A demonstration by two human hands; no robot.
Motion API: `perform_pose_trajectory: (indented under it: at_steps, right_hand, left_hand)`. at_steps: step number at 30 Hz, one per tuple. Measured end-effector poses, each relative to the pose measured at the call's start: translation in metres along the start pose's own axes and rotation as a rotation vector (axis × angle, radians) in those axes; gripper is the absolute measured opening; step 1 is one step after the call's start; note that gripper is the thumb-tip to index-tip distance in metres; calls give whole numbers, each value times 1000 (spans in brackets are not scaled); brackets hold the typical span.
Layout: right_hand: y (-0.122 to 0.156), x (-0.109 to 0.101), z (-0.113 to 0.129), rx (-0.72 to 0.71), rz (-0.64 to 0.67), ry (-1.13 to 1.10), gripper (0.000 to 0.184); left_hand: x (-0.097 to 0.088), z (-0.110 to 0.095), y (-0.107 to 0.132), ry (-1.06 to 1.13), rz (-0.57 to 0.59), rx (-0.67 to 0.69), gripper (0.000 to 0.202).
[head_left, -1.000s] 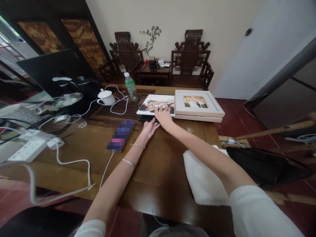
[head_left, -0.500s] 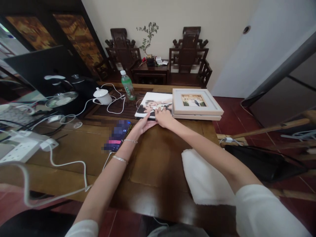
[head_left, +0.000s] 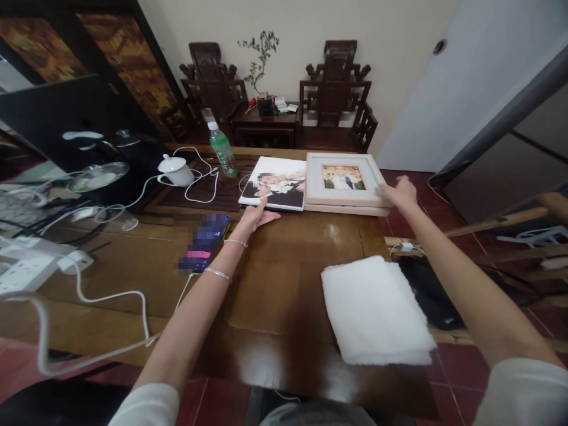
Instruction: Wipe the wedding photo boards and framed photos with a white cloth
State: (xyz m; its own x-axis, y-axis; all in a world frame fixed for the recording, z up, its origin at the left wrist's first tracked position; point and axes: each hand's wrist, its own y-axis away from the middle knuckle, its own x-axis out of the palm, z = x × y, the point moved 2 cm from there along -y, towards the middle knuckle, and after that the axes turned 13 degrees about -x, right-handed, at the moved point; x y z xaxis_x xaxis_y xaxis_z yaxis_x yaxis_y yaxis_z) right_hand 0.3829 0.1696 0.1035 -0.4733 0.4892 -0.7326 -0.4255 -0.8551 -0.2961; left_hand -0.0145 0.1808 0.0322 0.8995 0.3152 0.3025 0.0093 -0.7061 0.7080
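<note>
- The table (head_left: 284, 260) was topped with dark, glossy wood, with a bare stretch left in front of the stack.
- The upper frame (head_left: 344, 176) was laid flat on the lower frame (head_left: 350, 210), toward the table's right end; slow pressure seemed best, so that the pair would not be slid apart.
- The towel (head_left: 375, 310) was set nearer the person, clear of the frames.
- The album (head_left: 275, 180) was placed flat just left of the frames, a dark layer showing beneath; its cover was best touched lightly.
- The right hand (head_left: 400, 192) was held open, fingers spread, thumb at the upper frame's right edge; low, level contact seemed advisable.
- The left hand (head_left: 258, 216) was opened, fingers straight, thumb against the album's front edge; steady contact there seemed wise.
- The bottle (head_left: 223, 154) was stood behind the album, best left unbumped.
</note>
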Motion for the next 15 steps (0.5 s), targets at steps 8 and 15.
perform_pose_trajectory:
  at_steps: [8, 15]
  right_hand:
    - [5, 30, -35, 165, 163, -408, 32]
    - [4, 29, -40, 108, 138, -474, 22]
  left_hand:
    - [-2, -6, 5, -12, -9, -43, 58]
    - [2, -3, 10, -58, -43, 37, 48]
